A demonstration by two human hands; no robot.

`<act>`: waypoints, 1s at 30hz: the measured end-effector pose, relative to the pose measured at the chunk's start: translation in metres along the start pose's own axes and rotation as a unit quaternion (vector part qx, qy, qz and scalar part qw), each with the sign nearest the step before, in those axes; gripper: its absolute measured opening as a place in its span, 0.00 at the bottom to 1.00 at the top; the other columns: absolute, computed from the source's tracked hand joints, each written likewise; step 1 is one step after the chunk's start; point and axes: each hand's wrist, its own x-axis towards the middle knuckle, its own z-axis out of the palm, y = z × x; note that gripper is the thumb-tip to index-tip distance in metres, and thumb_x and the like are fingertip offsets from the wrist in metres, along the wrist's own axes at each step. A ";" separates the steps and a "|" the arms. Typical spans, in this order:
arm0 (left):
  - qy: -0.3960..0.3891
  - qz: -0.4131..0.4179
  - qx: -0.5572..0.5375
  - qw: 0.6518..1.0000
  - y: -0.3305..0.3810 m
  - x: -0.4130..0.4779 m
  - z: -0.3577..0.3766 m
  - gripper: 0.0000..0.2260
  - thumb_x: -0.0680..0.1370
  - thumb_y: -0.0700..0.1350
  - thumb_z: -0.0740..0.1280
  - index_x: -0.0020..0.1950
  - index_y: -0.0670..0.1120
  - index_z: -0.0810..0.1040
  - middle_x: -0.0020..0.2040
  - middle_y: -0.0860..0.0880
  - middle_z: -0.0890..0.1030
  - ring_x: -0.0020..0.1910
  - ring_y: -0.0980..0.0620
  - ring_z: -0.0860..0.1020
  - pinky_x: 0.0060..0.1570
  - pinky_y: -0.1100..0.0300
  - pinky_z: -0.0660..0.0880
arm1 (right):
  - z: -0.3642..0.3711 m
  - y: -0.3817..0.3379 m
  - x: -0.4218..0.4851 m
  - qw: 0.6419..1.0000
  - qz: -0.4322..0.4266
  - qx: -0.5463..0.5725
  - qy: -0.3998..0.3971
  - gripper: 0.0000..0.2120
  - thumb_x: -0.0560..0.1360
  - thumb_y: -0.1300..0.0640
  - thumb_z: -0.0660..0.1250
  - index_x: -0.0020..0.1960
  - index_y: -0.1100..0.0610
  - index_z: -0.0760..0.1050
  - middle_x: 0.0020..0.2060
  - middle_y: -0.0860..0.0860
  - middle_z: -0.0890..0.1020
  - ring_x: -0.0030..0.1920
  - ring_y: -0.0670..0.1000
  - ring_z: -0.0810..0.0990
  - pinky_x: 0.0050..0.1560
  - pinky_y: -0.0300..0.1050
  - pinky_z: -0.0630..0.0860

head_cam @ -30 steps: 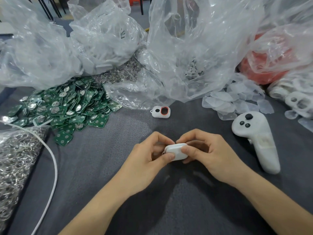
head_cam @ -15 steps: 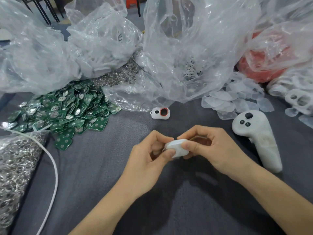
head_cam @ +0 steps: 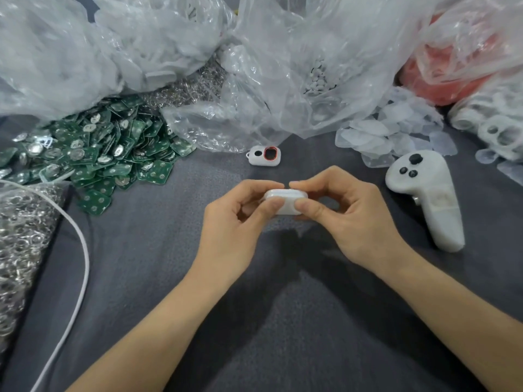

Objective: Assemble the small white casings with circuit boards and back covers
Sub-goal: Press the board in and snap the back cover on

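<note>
Both hands are held together low over the grey bench [head_cam: 158,250], forearms angled in from the lower corners; the left hand [head_cam: 235,222] and right hand [head_cam: 353,219] are pinched, thumb and forefinger, on one small white casing [head_cam: 285,200] between them. Its seam seems closed, though unclear. Beyond, green circuit boards [head_cam: 113,148] and clear plastic bags [head_cam: 311,66] are heaped.

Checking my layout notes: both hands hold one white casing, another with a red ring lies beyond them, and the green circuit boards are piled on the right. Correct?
No: the head view shows the green circuit boards piled on the left. The left hand and right hand do hold one white casing, with the red-ringed casing beyond them.
</note>
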 end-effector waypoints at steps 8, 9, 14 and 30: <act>-0.002 0.026 0.049 0.998 -0.001 -0.001 -0.003 0.03 0.74 0.41 0.70 0.46 0.50 0.81 0.41 0.56 0.85 0.41 0.58 0.83 0.45 0.61 0.79 | 0.000 0.000 0.001 1.000 0.000 -0.009 -0.012 0.10 0.71 0.66 0.72 0.44 0.51 0.80 0.47 0.60 0.82 0.47 0.54 0.83 0.44 0.43 0.82; 0.001 0.023 0.046 0.999 -0.001 -0.001 -0.002 0.04 0.75 0.41 0.70 0.45 0.50 0.81 0.41 0.56 0.85 0.41 0.57 0.83 0.45 0.61 0.79 | 0.000 0.001 0.001 1.000 -0.001 -0.012 -0.005 0.10 0.71 0.65 0.72 0.44 0.51 0.80 0.47 0.59 0.82 0.46 0.53 0.83 0.43 0.44 0.82; 0.016 -0.023 -0.050 0.998 -0.002 0.000 -0.001 0.05 0.73 0.47 0.67 0.46 0.48 0.80 0.44 0.49 0.85 0.45 0.53 0.83 0.43 0.61 0.80 | 0.006 0.005 -0.002 1.000 0.000 0.000 0.025 0.10 0.71 0.59 0.73 0.50 0.50 0.81 0.47 0.55 0.82 0.47 0.51 0.83 0.43 0.43 0.81; -0.054 -0.038 -0.067 0.996 -0.008 0.001 0.000 0.10 0.75 0.29 0.66 0.49 0.43 0.78 0.45 0.47 0.85 0.46 0.48 0.84 0.45 0.61 0.80 | -0.002 0.002 0.002 0.999 0.017 -0.017 0.033 0.10 0.69 0.67 0.73 0.39 0.53 0.78 0.40 0.47 0.85 0.41 0.46 0.84 0.46 0.39 0.80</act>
